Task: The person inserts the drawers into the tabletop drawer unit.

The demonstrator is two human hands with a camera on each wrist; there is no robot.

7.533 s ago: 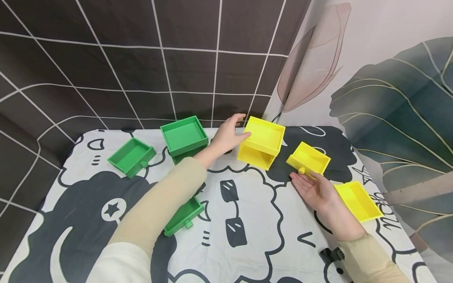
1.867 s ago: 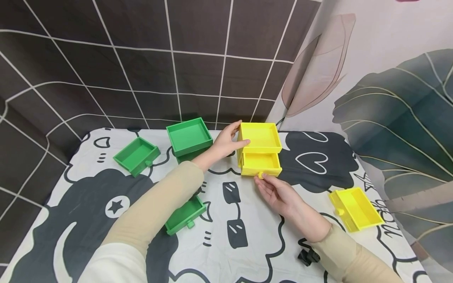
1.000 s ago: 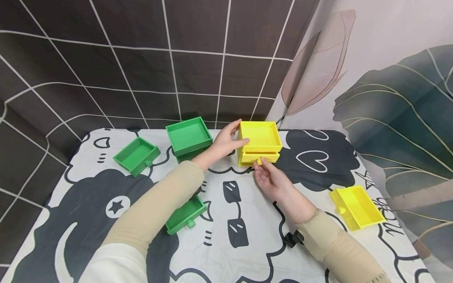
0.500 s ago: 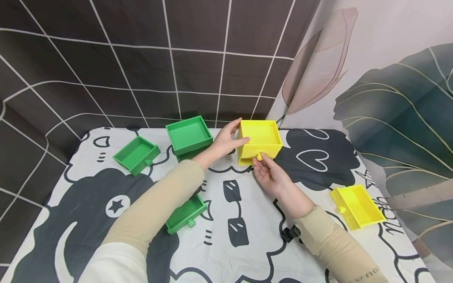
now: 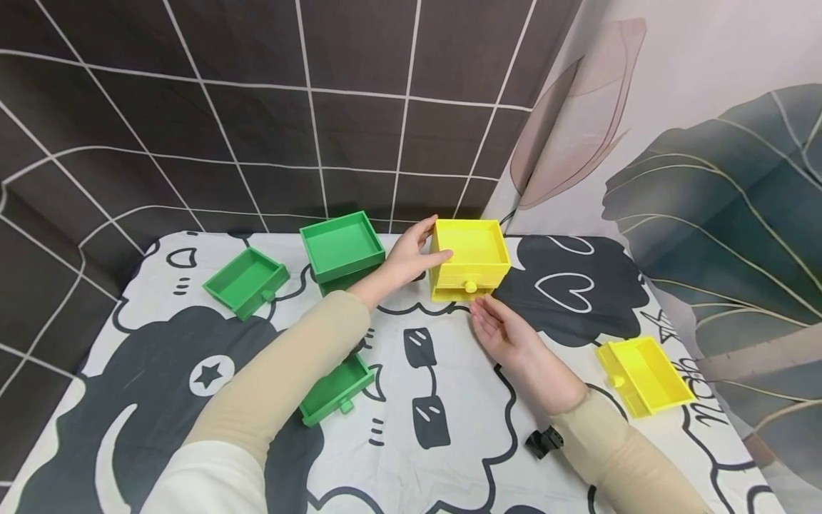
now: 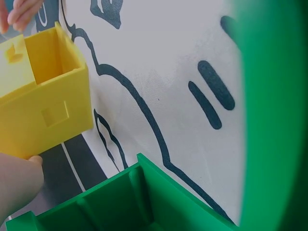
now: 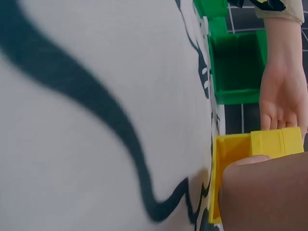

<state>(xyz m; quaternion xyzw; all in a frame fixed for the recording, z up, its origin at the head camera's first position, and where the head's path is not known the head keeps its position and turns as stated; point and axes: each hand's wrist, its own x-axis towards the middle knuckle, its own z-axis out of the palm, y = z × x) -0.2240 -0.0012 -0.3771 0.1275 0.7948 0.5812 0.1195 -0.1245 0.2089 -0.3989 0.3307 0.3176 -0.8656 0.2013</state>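
My left hand grips the left side of a small yellow drawer cabinet, thumb over the top's left edge and fingers toward the back. A yellow drawer with a round knob sits pushed into the upper slot; the lower slot below it is vacant. Just in front and to the right of that slot is my right hand, its fingers loosely bent and holding nothing. In the left wrist view the cabinet shows its side and vacant slot. A second yellow drawer lies at the right.
A green drawer cabinet stands left of the yellow one, under my left forearm's line. Two green drawers lie out: one green drawer at far left, another green drawer partly behind my sleeve. A dark tiled-pattern curtain hangs behind.
The right hand brought the yellow drawer to the cabinet, slid it into the upper slot by its knob, then let go and drew back slightly. The left hand stayed on the cabinet.
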